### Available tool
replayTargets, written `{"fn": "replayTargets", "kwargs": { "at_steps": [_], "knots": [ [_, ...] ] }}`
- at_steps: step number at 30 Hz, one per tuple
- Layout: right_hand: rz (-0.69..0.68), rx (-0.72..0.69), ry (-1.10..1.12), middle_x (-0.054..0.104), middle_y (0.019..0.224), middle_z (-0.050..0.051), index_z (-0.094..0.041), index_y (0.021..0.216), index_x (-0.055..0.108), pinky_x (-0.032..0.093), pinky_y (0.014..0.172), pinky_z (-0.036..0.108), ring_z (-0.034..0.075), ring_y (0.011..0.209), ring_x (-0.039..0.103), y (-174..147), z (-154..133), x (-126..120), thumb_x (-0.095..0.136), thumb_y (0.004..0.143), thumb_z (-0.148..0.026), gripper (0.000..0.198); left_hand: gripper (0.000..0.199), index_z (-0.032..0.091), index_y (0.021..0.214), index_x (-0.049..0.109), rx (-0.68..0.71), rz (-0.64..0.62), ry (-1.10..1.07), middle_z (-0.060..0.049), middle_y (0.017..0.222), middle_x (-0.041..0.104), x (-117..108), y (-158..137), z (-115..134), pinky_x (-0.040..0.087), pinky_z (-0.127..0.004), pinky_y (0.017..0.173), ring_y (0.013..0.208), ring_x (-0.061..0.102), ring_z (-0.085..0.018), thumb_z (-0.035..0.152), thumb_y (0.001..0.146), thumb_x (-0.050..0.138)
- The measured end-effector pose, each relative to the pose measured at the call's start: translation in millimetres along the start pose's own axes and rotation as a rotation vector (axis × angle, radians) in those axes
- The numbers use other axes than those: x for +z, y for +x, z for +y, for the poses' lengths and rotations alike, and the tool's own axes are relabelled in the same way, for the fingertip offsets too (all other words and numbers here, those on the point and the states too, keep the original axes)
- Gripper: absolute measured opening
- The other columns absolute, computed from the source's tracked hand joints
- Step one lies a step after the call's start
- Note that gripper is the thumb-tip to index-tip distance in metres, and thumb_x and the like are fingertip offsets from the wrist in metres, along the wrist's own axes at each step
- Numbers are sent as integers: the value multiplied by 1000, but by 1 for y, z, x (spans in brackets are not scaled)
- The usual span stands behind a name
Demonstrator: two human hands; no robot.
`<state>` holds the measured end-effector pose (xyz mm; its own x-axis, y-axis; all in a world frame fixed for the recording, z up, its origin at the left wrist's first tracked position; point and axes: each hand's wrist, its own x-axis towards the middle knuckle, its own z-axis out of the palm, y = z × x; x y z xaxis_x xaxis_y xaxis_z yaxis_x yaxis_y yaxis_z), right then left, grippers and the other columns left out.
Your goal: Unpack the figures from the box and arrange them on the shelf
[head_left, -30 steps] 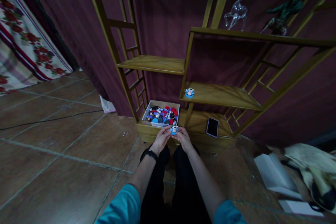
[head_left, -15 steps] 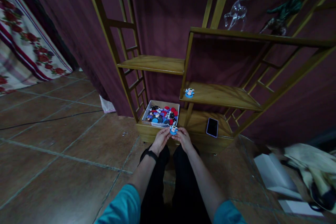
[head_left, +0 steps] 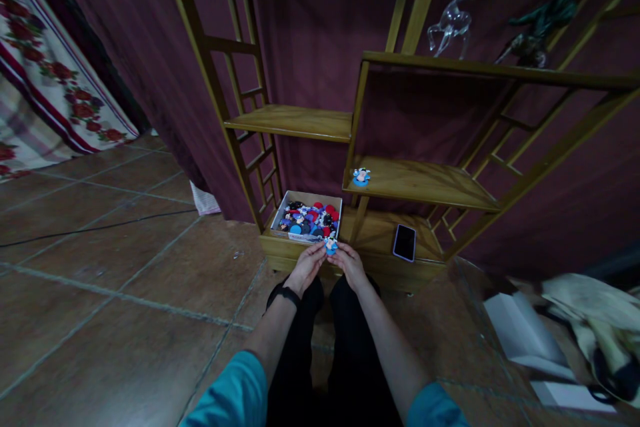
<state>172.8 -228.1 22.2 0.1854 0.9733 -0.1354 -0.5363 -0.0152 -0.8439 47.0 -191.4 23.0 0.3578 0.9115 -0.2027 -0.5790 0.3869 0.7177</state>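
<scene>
Between the fingertips of both hands is a small toy figurine on a blue round base, held upright. My left hand pinches it from the left, and my right hand from the right. Just beyond them, a white cardboard box holds a jumble of similar figurines with red, blue, purple and black bases. A matching blue-based figurine stands at the left end of the middle shelf.
A phone lies on the low shelf to the right. On the upper right shelf stand a clear deer ornament and a dark green statue. White boxes and cloth lie on the floor at right. A cable crosses the floor at left.
The figurine in my hands has turned slightly between the fingers. My hands stay almost in the same place, and the box and shelves look the same.
</scene>
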Motion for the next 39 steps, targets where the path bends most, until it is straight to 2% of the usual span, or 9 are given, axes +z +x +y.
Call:
{"fn": "replayTargets", "kwargs": {
  "at_steps": [5,19,34,39],
  "knots": [
    [-20,0,-3,69,84,6,-17,92,65,51,80,40,18,74,66,0,0,0,73,61,-33,35,30,13,95,68,-3,1,1,-9,89,69,-3,2,-1,45,-27,81,79,62,-13,13,65,72],
    [-82,-2,-65,67,84,3,-20,86,62,50,76,33,14,73,63,0,3,-4,74,61,-36,32,25,12,95,67,-27,-12,-14,-8,84,68,-4,2,-1,46,-25,75,73,61,-12,19,71,68],
    [-16,8,-8,67,76,3,-19,88,60,50,71,32,15,68,63,-2,-2,2,71,64,-39,33,25,12,86,67,-28,-11,-2,-6,83,68,-4,3,-1,46,-24,77,76,62,-12,14,62,74],
    [-18,5,6,67,78,3,-20,89,61,50,71,32,14,69,62,-2,-3,2,70,64,-38,32,31,13,90,66,-14,-20,26,-5,85,69,0,1,1,46,-24,76,76,63,-12,12,60,75]
  ]
}}
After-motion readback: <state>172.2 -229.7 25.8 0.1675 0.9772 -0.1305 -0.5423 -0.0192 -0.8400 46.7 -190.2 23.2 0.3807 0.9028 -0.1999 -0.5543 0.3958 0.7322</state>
